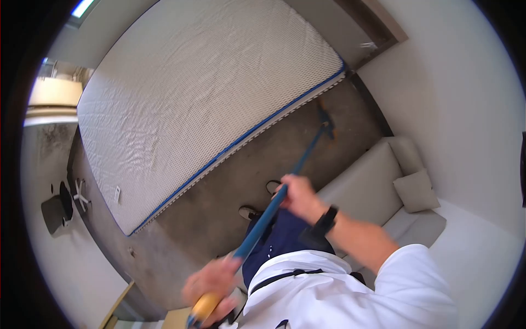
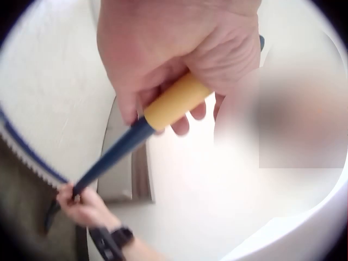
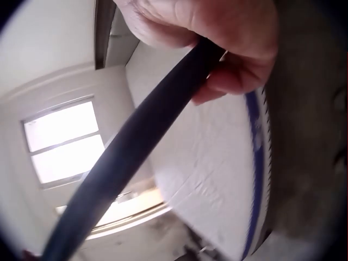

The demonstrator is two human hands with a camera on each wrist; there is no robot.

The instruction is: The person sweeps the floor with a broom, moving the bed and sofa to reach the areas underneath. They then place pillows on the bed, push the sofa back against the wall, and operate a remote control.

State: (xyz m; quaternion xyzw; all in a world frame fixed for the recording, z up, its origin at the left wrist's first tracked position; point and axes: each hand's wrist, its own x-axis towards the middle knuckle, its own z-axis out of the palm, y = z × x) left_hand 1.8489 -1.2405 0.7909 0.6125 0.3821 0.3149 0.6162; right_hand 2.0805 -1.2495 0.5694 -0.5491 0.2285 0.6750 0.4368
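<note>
A long blue pole runs from the lower left up to a blurred blue and orange head over the floor, near the mattress edge. My left hand curls round the pole's upper end by its yellow sleeve; the left wrist view shows the palm and fingers of the left hand around that yellow sleeve. Farther down the shaft, my right hand, with a black band on its wrist, grips the pole. In the right wrist view the fingers of the right hand wrap the dark shaft.
A large mattress with a blue edge lies beyond the strip of grey floor. At the right stands a pale sofa with a cushion. A dark chair is at the far left. Walls surround the room.
</note>
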